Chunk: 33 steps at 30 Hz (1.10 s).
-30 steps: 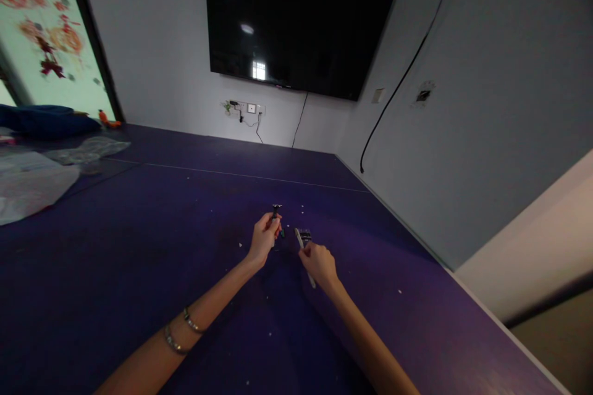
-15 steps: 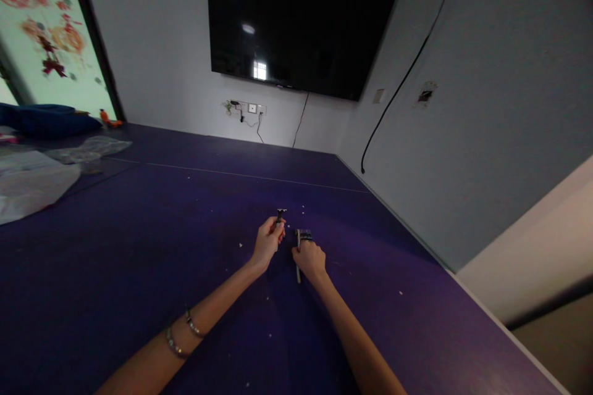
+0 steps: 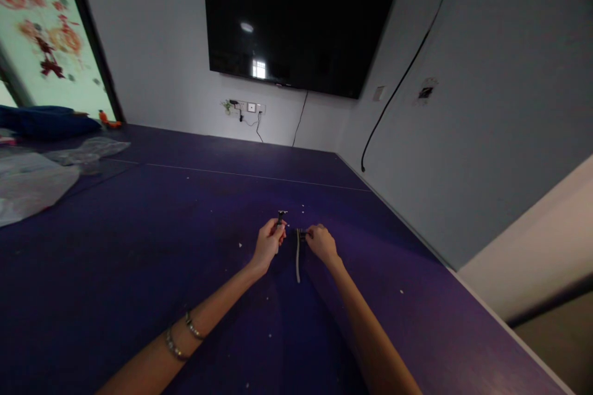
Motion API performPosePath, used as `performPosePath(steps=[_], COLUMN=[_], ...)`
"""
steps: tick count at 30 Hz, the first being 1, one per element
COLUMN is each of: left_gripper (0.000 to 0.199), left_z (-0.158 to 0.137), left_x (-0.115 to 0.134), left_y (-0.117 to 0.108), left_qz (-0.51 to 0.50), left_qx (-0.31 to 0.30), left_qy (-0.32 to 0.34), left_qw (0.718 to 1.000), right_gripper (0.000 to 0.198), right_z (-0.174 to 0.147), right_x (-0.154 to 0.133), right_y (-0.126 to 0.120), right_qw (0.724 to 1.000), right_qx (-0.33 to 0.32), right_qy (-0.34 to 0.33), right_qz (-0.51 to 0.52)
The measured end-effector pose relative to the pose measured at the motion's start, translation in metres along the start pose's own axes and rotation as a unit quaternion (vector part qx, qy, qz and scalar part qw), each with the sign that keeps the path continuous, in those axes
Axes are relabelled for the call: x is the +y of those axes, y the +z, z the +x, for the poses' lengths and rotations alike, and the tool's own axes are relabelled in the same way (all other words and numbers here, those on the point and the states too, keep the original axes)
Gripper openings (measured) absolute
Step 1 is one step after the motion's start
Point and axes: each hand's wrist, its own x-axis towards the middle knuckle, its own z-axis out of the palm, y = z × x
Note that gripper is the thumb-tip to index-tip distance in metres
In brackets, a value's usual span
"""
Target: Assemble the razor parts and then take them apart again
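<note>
My left hand is closed round a small black T-shaped piece, which looks like a razor; its flat head points away from me. Just to the right, my right hand pinches the edge of a small dark piece on the purple surface. Against that piece lies a thin, pale grey, slightly curved strip, its long end towards me. The strip is outside my right fingers. How the strip and the dark piece are joined is too small to tell.
The wide purple surface carries scattered white bits. Clear plastic bags and dark blue cloth lie at left, near an orange object. Behind are a wall-mounted television, sockets and a hanging black cable.
My right hand has slid right, off the pale strip, and now pinches at the small dark piece. The strip shows more fully. My left hand has barely moved.
</note>
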Motion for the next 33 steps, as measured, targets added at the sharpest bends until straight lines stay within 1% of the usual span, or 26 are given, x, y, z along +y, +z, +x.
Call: performPosePath(steps=[5,8,11,16,17,19,21,23,26,31,33], left_gripper=[0.019,0.020,0.019,0.018,0.018,0.019,0.020,0.019,0.019,0.019,0.019], left_z=[-0.001,-0.002,-0.002,-0.003,-0.003,-0.003,-0.003,-0.002,-0.002,-0.003,-0.002], left_x=[0.000,-0.001,-0.002,0.000,0.000,0.000,-0.001,-0.002,-0.004,-0.007,-0.009], left_y=[0.001,0.002,0.003,0.003,0.003,0.003,0.002,0.002,0.002,0.000,-0.001], left_qz=[-0.001,0.003,0.006,0.003,0.003,0.003,0.005,0.007,0.006,0.008,0.009], left_qx=[-0.002,0.001,0.000,0.001,0.001,0.003,0.004,0.004,0.002,-0.001,-0.002], left_qy=[-0.005,-0.008,-0.007,-0.011,-0.014,-0.017,-0.016,-0.014,-0.013,-0.017,-0.017], left_qw=[1.000,1.000,1.000,1.000,1.000,1.000,1.000,1.000,1.000,1.000,1.000], right_gripper=[0.031,0.030,0.028,0.021,0.020,0.017,0.015,0.015,0.019,0.020,0.019], right_z=[0.012,0.014,0.014,0.016,0.017,0.019,0.021,0.024,0.028,0.031,0.031], right_x=[0.013,0.014,0.014,0.016,0.017,0.018,0.019,0.020,0.020,0.017,0.016], right_y=[0.003,0.004,0.004,0.006,0.007,0.007,0.006,0.005,0.005,0.006,0.005], right_qw=[0.997,0.996,0.997,0.998,0.997,0.993,0.980,0.966,0.950,0.903,0.892], right_qx=[-0.048,-0.055,-0.049,-0.018,-0.011,-0.004,-0.005,-0.009,-0.009,-0.012,-0.016], right_qy=[-0.055,-0.063,-0.064,-0.063,-0.062,-0.051,-0.034,-0.024,-0.016,0.012,0.015], right_qz=[-0.004,-0.002,-0.001,0.024,0.040,0.111,0.196,0.258,0.310,0.428,0.452])
